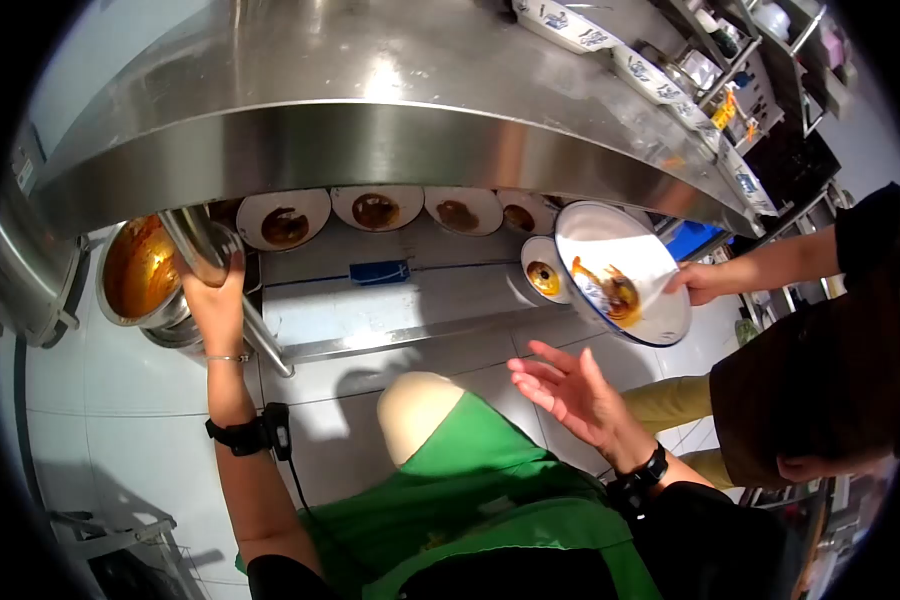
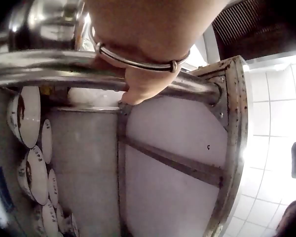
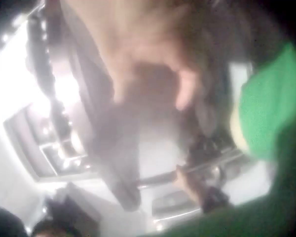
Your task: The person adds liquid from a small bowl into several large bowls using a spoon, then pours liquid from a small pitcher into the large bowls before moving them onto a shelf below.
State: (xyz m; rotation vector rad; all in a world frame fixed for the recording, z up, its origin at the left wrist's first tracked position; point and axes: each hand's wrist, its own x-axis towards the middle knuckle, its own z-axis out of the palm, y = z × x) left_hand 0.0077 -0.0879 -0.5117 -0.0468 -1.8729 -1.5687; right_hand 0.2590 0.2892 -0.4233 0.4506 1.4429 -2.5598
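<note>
My left hand [image 1: 213, 300] grips the round metal leg [image 1: 195, 245] of a steel table. In the left wrist view my thumb [image 2: 138, 94] lies against this leg, below a bracelet on the wrist. My right hand [image 1: 575, 395] is held out in the air with its palm up, fingers spread and nothing in it. Just beyond it, another person's hand [image 1: 705, 282] holds a large white bowl [image 1: 670, 310] by the rim, tilted, with brown-orange sauce inside. A smaller bowl [image 1: 530, 252] with sauce stands beside it. The right wrist view is blurred.
Several white bowls [image 1: 310, 212] with dark sauce line the lower shelf [image 1: 315, 310] under the steel tabletop [image 1: 270, 65]. At the left stands a metal pot [image 1: 107, 288] coated with orange-red sauce. Patterned dishes [image 1: 570, 28] line the tabletop's far edge. The other person stands at the right.
</note>
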